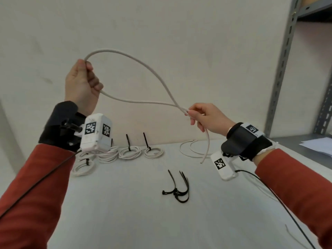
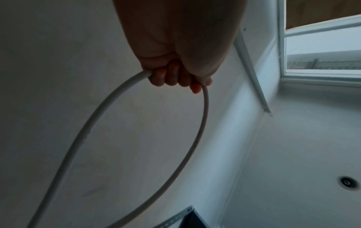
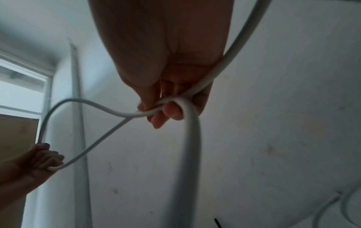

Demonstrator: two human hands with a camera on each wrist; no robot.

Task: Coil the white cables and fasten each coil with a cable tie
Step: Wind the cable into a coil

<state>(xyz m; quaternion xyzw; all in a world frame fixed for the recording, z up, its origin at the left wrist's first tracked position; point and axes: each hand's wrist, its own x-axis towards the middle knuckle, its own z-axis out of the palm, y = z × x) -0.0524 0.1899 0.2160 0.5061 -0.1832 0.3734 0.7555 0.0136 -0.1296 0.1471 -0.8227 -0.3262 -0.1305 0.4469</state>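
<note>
- White cable (image 1: 145, 69): held in the air above the table (image 1: 116, 221) and drawn into one long loop between the two hands; judged to be the first turn of a coil, stretched wide so that its size is set before more turns are laid on
- Left hand (image 1: 80, 85): raised and closed in a fist round the far bend of the loop; the left wrist view shows the fingers (image 2: 171, 77) folded over the cable, which leaves the fist on both sides; it appears to serve as the loop's anchor
- Right hand (image 1: 206, 117): lower, with thumb and forefinger pinching the two strands together where they cross and the other fingers loosely bent; the crossing is probably where later turns will be gathered
- Free tail (image 1: 205, 150): hangs from under the right hand towards the table, not yet wound in
- Tied coils (image 1: 129, 152): grouped at the far left of the table, the ones in clear view each bound with a black tie, some hidden behind the left wrist camera; apparently set aside as finished work
- Loose cable ties (image 1: 177, 187): a black bunch at mid-table, near both hands, untouched
- Uncoiled cable (image 1: 188, 148): lies on the table beyond the tail, seemingly awaiting its turn
</note>
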